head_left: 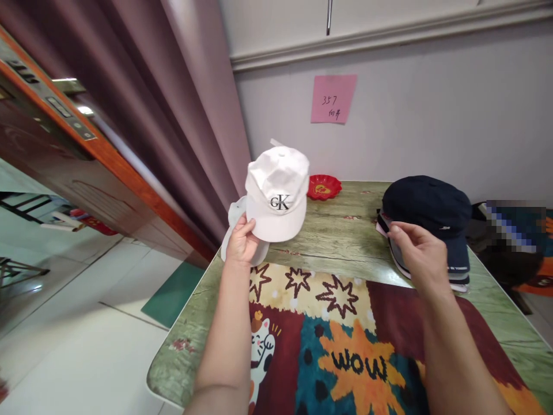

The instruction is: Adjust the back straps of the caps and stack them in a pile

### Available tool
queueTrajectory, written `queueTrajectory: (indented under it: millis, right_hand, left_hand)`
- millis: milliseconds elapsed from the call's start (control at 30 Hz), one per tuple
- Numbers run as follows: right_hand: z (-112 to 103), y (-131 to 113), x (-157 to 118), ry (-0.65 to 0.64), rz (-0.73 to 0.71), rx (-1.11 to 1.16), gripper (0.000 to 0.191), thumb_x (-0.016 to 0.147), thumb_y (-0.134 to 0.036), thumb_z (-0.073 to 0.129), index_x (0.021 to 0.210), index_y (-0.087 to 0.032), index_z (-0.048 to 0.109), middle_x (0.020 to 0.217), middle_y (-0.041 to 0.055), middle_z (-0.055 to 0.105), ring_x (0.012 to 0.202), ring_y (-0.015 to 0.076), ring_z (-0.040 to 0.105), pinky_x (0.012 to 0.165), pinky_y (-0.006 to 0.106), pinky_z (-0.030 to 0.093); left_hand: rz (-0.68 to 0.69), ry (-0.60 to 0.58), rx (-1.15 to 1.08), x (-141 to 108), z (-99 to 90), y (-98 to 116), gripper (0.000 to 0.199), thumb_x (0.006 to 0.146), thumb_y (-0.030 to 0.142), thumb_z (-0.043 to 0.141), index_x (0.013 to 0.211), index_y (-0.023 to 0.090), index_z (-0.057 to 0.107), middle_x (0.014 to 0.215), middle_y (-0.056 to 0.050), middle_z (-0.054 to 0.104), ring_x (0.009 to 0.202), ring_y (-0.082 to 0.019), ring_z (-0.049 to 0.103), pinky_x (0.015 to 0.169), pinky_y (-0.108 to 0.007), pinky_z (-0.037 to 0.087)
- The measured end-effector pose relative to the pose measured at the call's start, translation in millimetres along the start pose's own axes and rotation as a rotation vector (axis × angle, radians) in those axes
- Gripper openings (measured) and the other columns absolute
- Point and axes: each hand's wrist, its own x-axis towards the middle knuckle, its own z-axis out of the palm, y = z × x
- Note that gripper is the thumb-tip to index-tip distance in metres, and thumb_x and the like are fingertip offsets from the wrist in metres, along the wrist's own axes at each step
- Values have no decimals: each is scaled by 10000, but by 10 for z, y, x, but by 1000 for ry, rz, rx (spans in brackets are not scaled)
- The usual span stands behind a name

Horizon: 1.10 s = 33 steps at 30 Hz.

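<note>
My left hand (242,239) grips a white baseball cap (279,173) by the edge of its brim, thumb on top. The cap is raised above the table's far left part, its dark letters facing me. Partly hidden behind it is a pale cap (258,253) at the table's left edge. My right hand (419,251) is closed in a pinch at the left side of a stack of caps, with a dark navy cap (425,202) on top. Whether those fingertips hold or touch any part of the stack, I cannot tell.
A patterned mat (332,294) covers the near part of the green wood-look table (181,351). At the back stands a red scalloped dish (325,187). A purple curtain (190,115) and a brown door (86,150) are left; a pink note (332,98) is on the wall.
</note>
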Motion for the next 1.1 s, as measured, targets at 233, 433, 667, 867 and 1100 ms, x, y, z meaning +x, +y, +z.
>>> queueTrajectory:
  millis: [233, 433, 667, 867, 1100]
  right_hand:
    - [335, -321, -184, -428, 487, 751, 467, 902, -595, 659, 1144, -201, 715, 1154, 99, 778, 1036, 238, 748, 855, 366, 625]
    - [300, -246, -135, -363, 539, 1024, 246, 864, -271, 751, 1105, -224, 737, 1085, 25, 810, 1071, 205, 745, 972, 303, 586]
    - [288, -281, -199, -620, 706, 999, 208, 911, -280, 685, 1113, -248, 721, 1072, 12, 812, 1021, 215, 763, 919, 348, 614]
    - [350, -322, -213, -691, 785, 990, 266, 899, -340, 661, 1123, -207, 715, 1075, 71, 809, 1109, 291, 736, 1012, 486, 572]
    - [250, -367, -166, -446, 516, 910, 277, 809, -309, 750, 1081, -254, 739, 1056, -3, 804, 1001, 194, 747, 887, 293, 596]
  left_hand:
    - [-324, -354, -45, -309, 509, -402, 479, 671, 130, 749, 1140, 192, 673, 1148, -85, 764, 1133, -278, 707, 957, -384, 580]
    - [-500, -566, -179, -582, 707, -525, 504, 676, 219, 816, 1161, 173, 687, 1088, -79, 786, 1106, -299, 717, 980, -375, 553]
    - [-525, -485, -329, -767, 799, -368, 524, 818, 551, 700, 1167, 162, 727, 1184, -110, 772, 1348, -385, 571, 1172, -501, 420]
    - [-360, -428, -391, -769, 893, -273, 650, 857, 667, 578, 1310, 211, 674, 1319, -93, 718, 1403, -363, 520, 1177, -508, 406]
    - [-442, -464, -244, -590, 844, -271, 558, 896, 660, 585, 1195, 210, 724, 1214, -85, 759, 1334, -328, 590, 1123, -461, 477]
